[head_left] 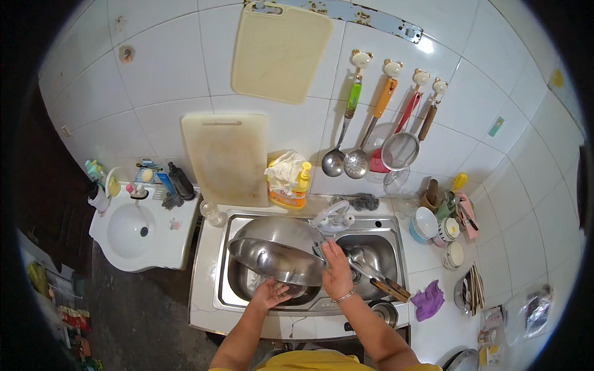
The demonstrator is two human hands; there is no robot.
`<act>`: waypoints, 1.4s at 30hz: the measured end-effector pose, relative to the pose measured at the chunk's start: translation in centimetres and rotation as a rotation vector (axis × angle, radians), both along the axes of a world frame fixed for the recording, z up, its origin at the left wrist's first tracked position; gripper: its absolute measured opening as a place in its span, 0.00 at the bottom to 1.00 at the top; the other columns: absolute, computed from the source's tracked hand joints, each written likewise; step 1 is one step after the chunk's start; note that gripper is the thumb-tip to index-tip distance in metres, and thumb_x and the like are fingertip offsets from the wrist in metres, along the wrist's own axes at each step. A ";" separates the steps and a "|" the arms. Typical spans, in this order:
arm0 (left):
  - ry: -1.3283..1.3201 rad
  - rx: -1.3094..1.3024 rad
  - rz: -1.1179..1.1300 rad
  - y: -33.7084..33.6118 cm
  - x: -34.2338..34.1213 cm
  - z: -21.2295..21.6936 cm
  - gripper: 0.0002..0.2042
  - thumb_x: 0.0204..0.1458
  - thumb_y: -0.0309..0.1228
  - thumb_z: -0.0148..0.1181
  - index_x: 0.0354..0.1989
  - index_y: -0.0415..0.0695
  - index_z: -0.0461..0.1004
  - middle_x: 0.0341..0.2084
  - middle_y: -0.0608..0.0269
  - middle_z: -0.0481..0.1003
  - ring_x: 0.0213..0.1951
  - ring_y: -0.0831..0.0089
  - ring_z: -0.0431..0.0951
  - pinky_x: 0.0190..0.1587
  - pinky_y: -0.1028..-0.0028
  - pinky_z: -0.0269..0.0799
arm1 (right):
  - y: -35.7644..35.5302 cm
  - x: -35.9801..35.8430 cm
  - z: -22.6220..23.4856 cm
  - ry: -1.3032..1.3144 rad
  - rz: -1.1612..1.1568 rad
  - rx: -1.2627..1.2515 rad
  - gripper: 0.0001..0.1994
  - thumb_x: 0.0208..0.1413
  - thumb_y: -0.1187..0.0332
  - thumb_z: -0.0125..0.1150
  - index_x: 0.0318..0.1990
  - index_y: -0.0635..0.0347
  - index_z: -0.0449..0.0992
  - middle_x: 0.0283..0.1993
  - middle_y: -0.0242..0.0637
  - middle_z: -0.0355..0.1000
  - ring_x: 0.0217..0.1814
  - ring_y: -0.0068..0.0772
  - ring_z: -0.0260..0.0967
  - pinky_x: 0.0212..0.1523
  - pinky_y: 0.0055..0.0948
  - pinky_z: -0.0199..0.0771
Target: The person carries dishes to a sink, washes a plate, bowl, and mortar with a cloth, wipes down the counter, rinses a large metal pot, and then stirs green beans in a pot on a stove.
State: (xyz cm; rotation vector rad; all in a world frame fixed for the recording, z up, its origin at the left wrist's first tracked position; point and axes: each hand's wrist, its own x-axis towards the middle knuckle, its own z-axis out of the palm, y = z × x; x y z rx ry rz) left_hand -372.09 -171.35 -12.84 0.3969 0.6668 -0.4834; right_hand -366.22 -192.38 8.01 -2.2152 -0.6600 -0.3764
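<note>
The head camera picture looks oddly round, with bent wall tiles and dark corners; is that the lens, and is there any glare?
In the head view the fisheye lens bows the tile lines toward the rim and leaves black corners. Glare whitens the tiled wall at upper right, and the steel wok, with the left hand under it and the right hand at its rim, shines softly. The middle is sharp.

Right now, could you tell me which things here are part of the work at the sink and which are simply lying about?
In use:
left hand under the large steel bowl
right hand on the bowl's rim
double steel sink

Lying about:
purple cloth
yellow soap bottle
leaning cutting board
hanging ladles
cups
white washbasin
</note>
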 end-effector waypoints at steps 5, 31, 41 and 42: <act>0.056 0.177 -0.052 -0.6 0.9 4.1 0.15 0.54 0.42 0.43 0.45 0.48 0.62 0.44 0.60 0.62 0.51 0.59 0.58 0.50 0.45 0.58 | -1.8 -0.8 -0.1 -0.019 -0.022 0.076 0.32 0.34 0.86 0.46 0.55 0.60 0.59 0.58 0.50 0.54 0.60 0.51 0.52 0.58 0.36 0.52; -0.229 0.551 -0.049 5.6 -0.4 12.9 0.13 0.49 0.40 0.52 0.40 0.49 0.65 0.37 0.59 0.70 0.46 0.63 0.68 0.47 0.63 0.60 | -3.2 -1.2 0.4 -0.181 -0.015 0.421 0.32 0.34 0.89 0.46 0.54 0.59 0.61 0.57 0.47 0.58 0.58 0.45 0.57 0.56 0.31 0.58; -0.441 0.559 -0.047 5.6 2.8 14.6 0.21 0.50 0.37 0.52 0.50 0.41 0.58 0.39 0.55 0.70 0.38 0.59 0.74 0.34 0.68 0.71 | -6.2 -1.7 4.8 -0.321 0.034 0.423 0.29 0.39 0.88 0.45 0.54 0.59 0.60 0.56 0.51 0.58 0.59 0.48 0.56 0.56 0.33 0.56; -0.463 0.631 -0.080 6.2 2.8 14.7 0.21 0.51 0.37 0.51 0.51 0.40 0.57 0.40 0.55 0.70 0.38 0.59 0.74 0.32 0.69 0.72 | -6.1 -1.4 5.1 -0.292 0.008 0.430 0.27 0.42 0.86 0.45 0.54 0.59 0.60 0.55 0.49 0.60 0.58 0.44 0.57 0.55 0.31 0.57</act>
